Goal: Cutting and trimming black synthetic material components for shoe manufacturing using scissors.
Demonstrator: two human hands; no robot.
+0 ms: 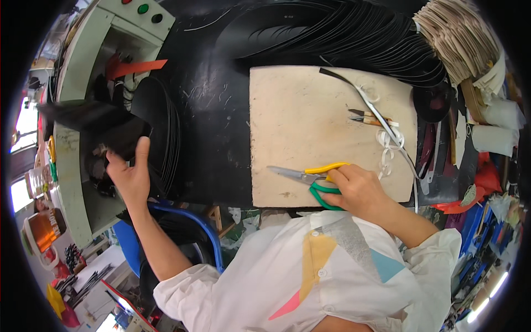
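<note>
My left hand grips a black flat piece by its near edge. The piece is smeared by motion and held up in front of the pale machine on the left. My right hand holds scissors with one yellow and one green handle. Their blades point left over the near part of a beige board. Across the board's right side lies a black-and-white strip. Small pointed tools and curled white scraps lie close to it.
Many thin black sheets fan out along the far side, with stacked beige pieces at far right. More black sheets lean beside the pale machine, which carries an orange flap. A blue container stands below the table's left edge.
</note>
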